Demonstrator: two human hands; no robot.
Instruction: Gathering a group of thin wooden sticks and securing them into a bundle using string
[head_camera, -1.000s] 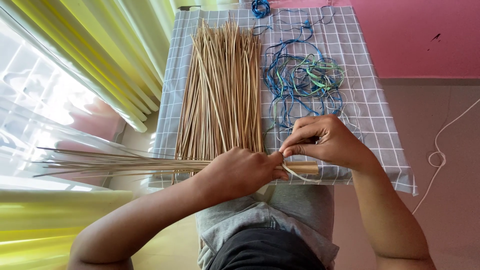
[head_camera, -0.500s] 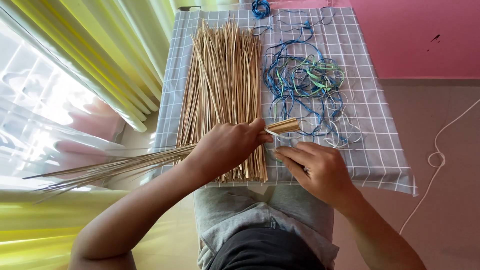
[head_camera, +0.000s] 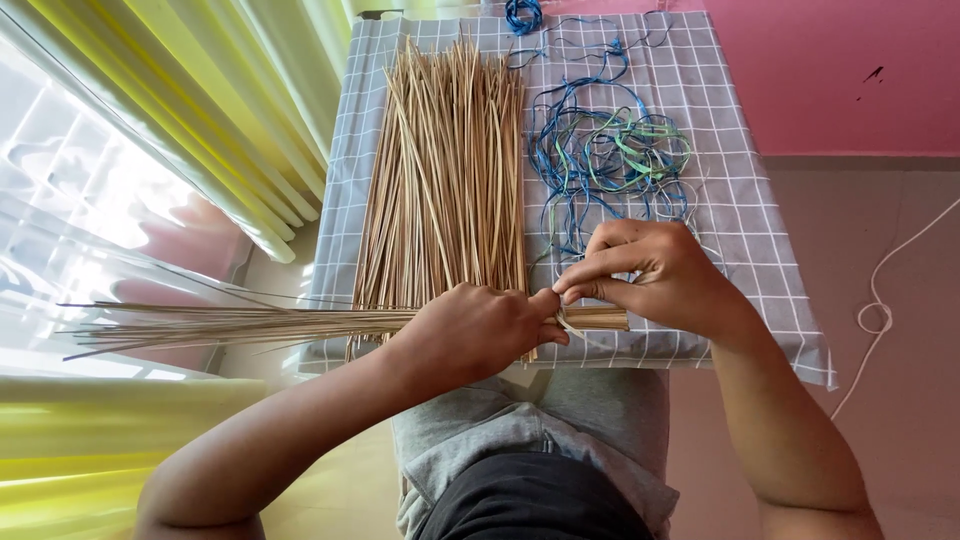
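My left hand (head_camera: 478, 330) grips a bundle of thin tan sticks (head_camera: 240, 325) that lies crosswise and fans out to the left past the table edge. My right hand (head_camera: 650, 275) pinches a pale strand at the bundle's thick end (head_camera: 600, 318), thumb and fingertips meeting my left thumb. Behind the hands a large pile of loose tan sticks (head_camera: 445, 170) lies lengthwise on the grey checked cloth (head_camera: 740, 230). A tangle of blue and green strings (head_camera: 600, 160) lies to the right of that pile.
Yellow-green curtains (head_camera: 200, 110) hang at the left beside a bright window. A pink wall (head_camera: 840, 70) is at the far right. A white cord (head_camera: 880, 300) lies on the floor right of the table. A blue string knot (head_camera: 522, 14) rests at the cloth's far edge.
The bundle has swung back to level, its thick end lowered to the near edge of the cloth. My right hand rose from below the bundle to pinch at its end.
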